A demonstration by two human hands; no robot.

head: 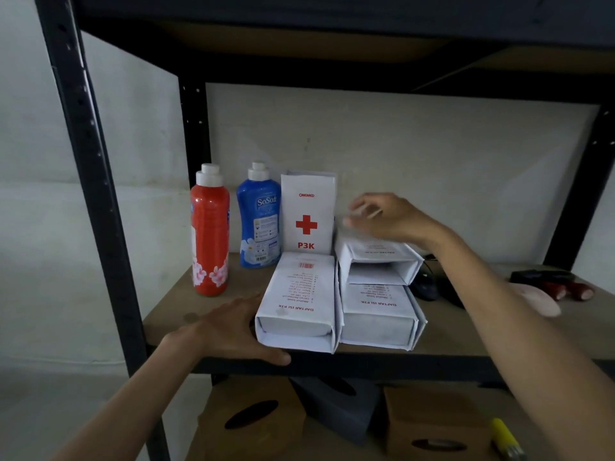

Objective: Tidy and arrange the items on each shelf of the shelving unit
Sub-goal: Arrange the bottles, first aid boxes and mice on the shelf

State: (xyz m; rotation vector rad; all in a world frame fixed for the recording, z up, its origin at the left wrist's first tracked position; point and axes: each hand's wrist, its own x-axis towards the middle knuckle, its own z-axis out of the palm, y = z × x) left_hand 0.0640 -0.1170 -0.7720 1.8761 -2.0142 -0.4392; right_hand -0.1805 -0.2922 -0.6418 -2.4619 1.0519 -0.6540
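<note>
Left hand [229, 331] presses against left side of flat box [301, 294].

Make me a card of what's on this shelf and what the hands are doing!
shelf: brown board, black frame
bottles: red bottle and blue bottle, upright, back left
standing box: first-aid box with red cross, beside the blue bottle
lying boxes: front box; right of it, top stacked box on bottom stacked box
left hand: flat against the front box's left side
right hand: open above the top stacked box, blurred
</note>
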